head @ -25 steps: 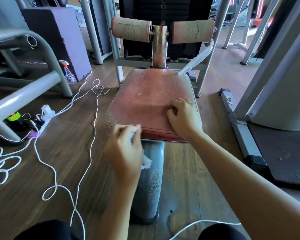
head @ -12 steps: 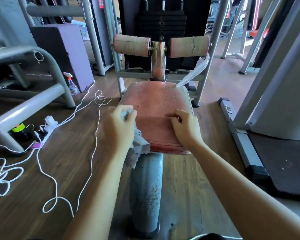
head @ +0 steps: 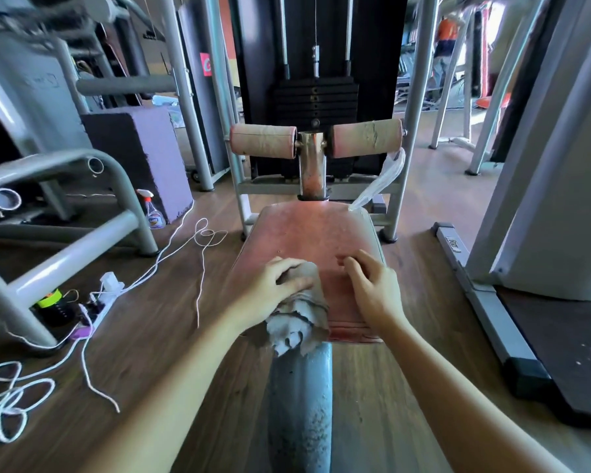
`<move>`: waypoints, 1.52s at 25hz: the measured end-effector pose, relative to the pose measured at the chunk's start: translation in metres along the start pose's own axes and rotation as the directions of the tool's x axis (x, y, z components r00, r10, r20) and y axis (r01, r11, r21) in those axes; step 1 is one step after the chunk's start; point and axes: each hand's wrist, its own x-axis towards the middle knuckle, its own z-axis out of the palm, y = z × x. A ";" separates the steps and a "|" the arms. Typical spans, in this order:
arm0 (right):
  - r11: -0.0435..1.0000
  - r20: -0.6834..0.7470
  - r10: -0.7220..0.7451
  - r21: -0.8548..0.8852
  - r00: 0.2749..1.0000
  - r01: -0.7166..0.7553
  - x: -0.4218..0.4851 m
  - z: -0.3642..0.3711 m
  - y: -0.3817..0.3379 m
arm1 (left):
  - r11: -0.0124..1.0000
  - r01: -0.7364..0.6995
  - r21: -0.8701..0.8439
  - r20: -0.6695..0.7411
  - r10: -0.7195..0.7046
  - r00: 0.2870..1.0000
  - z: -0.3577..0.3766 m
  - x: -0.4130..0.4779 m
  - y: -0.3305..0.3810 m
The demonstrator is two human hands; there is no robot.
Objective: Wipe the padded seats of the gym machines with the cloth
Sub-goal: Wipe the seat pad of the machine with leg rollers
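Grey cloth [head: 299, 320] under left hand [head: 270, 291], grip unclear.

Both bare forearms reach forward to the near end of the seat [head: 311, 233], one on each side of its middle. The left hand [head: 273, 291] lies palm down on the seat's near left part, fingers curled over the bunched cloth [head: 304, 319]. The right hand [head: 372, 288] rests on the near right part, fingers loosely bent, tips touching the pad, holding nothing.
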 end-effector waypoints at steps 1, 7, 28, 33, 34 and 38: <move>1.000 -0.004 0.003 0.027 1.000 -0.003 -0.001 -0.001 -0.001 | 0.999 -0.011 -0.045 -0.077 0.008 0.997 0.016 0.005 0.006; 0.988 -0.031 0.040 0.152 0.999 -0.035 -0.004 -0.006 0.000 | 0.950 0.075 -0.303 -0.054 -0.096 0.994 0.018 0.036 -0.008; 0.817 0.019 -0.102 -0.569 0.995 0.095 -0.086 0.030 -0.046 | 0.994 -0.105 0.025 -0.209 0.108 0.972 0.003 0.028 -0.057; 0.937 -0.167 -0.005 -0.346 0.986 -0.054 -0.152 0.012 -0.038 | 0.995 -0.098 -0.016 -0.256 0.090 0.962 0.003 0.027 -0.058; 0.949 -0.222 0.017 -0.303 0.975 -0.085 -0.165 0.006 -0.034 | 0.995 -0.096 -0.008 -0.262 0.090 0.961 0.003 0.026 -0.057; 0.947 -0.395 0.022 -0.286 0.918 -0.145 -0.176 0.002 -0.021 | 0.993 -0.113 0.029 -0.260 0.117 0.959 0.003 0.022 -0.051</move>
